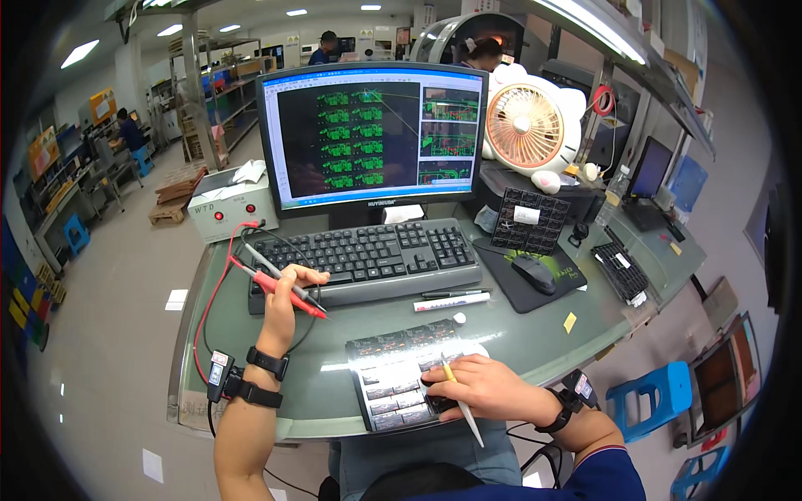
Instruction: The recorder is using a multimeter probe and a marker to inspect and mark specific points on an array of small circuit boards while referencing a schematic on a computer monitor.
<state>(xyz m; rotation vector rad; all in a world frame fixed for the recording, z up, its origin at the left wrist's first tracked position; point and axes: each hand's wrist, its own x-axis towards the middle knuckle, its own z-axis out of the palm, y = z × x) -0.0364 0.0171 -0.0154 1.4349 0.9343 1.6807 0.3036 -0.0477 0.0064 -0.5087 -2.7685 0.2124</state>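
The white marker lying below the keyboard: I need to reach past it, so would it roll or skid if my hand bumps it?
The white marker looks round and slim, so it would probably roll. It lies on the smooth green desk, so it may also skid. It seems light, and a nudge could send it against the black keyboard.

Red and black test probes [284, 288] crossed, tilted, left near keyboard; white pen [461, 401] angled over flat circuit-board panel [393, 371], near centre.
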